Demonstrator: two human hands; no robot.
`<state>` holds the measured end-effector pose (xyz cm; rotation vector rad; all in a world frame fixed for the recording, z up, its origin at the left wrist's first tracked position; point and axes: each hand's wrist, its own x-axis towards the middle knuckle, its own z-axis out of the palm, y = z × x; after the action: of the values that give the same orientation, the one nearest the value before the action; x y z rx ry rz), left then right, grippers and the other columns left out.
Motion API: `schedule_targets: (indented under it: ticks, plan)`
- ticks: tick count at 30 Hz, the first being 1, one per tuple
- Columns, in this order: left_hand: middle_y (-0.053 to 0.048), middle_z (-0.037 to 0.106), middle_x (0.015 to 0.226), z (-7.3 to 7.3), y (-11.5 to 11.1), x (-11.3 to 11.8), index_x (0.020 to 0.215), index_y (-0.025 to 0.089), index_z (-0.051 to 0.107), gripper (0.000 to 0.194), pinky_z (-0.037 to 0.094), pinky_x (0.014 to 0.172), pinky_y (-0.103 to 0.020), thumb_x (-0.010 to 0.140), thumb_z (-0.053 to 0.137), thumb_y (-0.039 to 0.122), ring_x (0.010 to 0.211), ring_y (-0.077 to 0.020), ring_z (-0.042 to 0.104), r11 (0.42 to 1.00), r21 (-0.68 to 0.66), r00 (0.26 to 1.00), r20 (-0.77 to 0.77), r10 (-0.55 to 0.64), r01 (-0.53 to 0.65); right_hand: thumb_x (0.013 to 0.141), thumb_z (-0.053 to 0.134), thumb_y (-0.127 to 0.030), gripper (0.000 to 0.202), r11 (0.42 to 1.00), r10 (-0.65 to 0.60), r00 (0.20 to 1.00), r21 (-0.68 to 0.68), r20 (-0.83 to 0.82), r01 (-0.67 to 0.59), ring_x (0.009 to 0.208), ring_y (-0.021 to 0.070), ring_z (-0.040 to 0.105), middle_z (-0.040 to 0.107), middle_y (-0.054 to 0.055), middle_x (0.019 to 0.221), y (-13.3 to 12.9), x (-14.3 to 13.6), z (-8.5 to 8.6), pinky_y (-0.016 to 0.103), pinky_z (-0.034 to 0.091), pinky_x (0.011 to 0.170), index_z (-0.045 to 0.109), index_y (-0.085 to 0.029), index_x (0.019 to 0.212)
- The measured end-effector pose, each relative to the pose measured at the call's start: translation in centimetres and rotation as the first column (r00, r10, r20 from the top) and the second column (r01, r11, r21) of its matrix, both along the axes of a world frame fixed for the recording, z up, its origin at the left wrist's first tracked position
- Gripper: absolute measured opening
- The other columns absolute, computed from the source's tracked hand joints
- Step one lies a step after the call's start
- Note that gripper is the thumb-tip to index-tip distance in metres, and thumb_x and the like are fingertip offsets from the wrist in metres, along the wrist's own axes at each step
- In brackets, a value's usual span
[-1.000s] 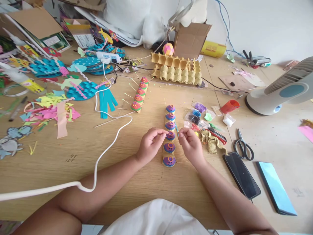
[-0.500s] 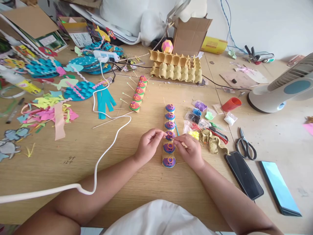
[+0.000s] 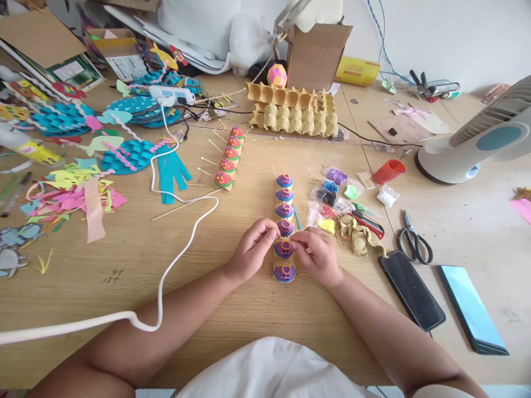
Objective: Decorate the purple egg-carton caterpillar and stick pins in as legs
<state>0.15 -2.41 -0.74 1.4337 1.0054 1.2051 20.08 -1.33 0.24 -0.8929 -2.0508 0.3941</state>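
Note:
A strip of egg-carton cups [image 3: 284, 210] painted purple and blue, with small faces and orange rings on top, runs away from me on the table. My left hand [image 3: 254, 249] is at its left side, thumb and forefinger pinched on something too small to make out. From the right, my right hand [image 3: 317, 255] pinches a thin pale stick [image 3: 284, 238] that lies level over the strip, its other end close to the left fingertips. A blue stick [image 3: 297, 216] lies along the strip's right side. Farther off stands a red and green egg-carton strip [image 3: 229, 157] with thin pins sticking out.
Bags of coloured clay [image 3: 331, 188], a red cutter [image 3: 368, 224], scissors [image 3: 414, 239] and two phones [image 3: 412, 290] lie on the right. A white cable [image 3: 182, 254] crosses the left side near paper scraps [image 3: 70, 193]. Egg cartons [image 3: 294, 119] and a fan [image 3: 477, 145] stand farther back.
The view has shifted slightly, so most things sit a little farther left. My fingertips have come together around the thin stick, above the gap between two cups.

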Motion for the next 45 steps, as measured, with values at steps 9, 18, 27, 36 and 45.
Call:
schedule_targets:
  ticks: [9,18,27,36,45]
  plan:
    - [-0.003,0.065,0.095,-0.3,0.0,0.1,0.101,0.020,0.067,0.018,0.046,0.080,-0.027,0.100,0.061,0.037,0.085,-0.0149,0.058,0.998,0.058,0.999,-0.030,0.022,-0.020,0.098,0.060,-0.020,0.007,0.999,-0.048,0.998,0.024,-0.039,0.049,0.059,0.0146,0.058,0.066,0.000,0.067,0.1,0.0,0.0,0.029,0.044,0.059,0.066,-0.023,0.096]
    - [-0.003,0.063,0.086,0.1,-0.1,0.0,0.088,0.020,0.061,0.031,0.047,0.083,-0.029,0.106,0.048,0.041,0.087,-0.0168,0.059,0.998,0.068,0.999,-0.049,0.011,-0.008,0.100,0.051,-0.011,0.027,0.998,-0.039,0.991,-0.046,-0.128,0.034,0.067,0.0157,0.065,0.071,0.001,0.077,-0.2,0.1,-0.2,0.029,0.051,0.065,0.064,-0.026,0.118]
    - [-0.004,0.057,0.093,0.0,-0.6,0.0,0.096,0.021,0.058,0.025,0.044,0.086,-0.033,0.107,0.043,0.038,0.090,-0.0189,0.054,0.988,0.102,0.983,-0.154,-0.103,0.119,0.096,0.068,-0.022,0.026,0.998,0.056,0.995,0.029,-0.084,-0.054,0.085,0.0200,0.072,0.076,0.005,0.093,-0.6,-0.6,0.2,0.036,0.058,0.078,0.068,-0.027,0.122]
    - [-0.004,0.061,0.086,0.6,-0.5,0.1,0.092,0.021,0.061,0.023,0.044,0.085,-0.035,0.106,0.046,0.032,0.087,-0.0196,0.055,0.965,0.235,0.976,-0.206,-0.067,0.116,0.093,0.072,-0.020,0.022,0.994,0.103,0.985,0.035,-0.141,-0.099,0.079,0.0180,0.072,0.077,0.004,0.088,-0.4,-0.7,-0.3,0.033,0.058,0.073,0.072,-0.027,0.115]
    - [-0.005,0.065,0.087,0.7,-0.4,0.2,0.091,0.021,0.062,0.021,0.045,0.085,-0.035,0.105,0.048,0.026,0.087,-0.0194,0.057,0.949,0.300,0.974,-0.223,-0.028,0.096,0.093,0.069,-0.017,0.014,0.996,0.085,0.986,0.024,-0.141,-0.082,0.073,0.0179,0.071,0.076,0.003,0.082,-0.5,-0.8,-0.1,0.034,0.057,0.069,0.071,-0.026,0.104]
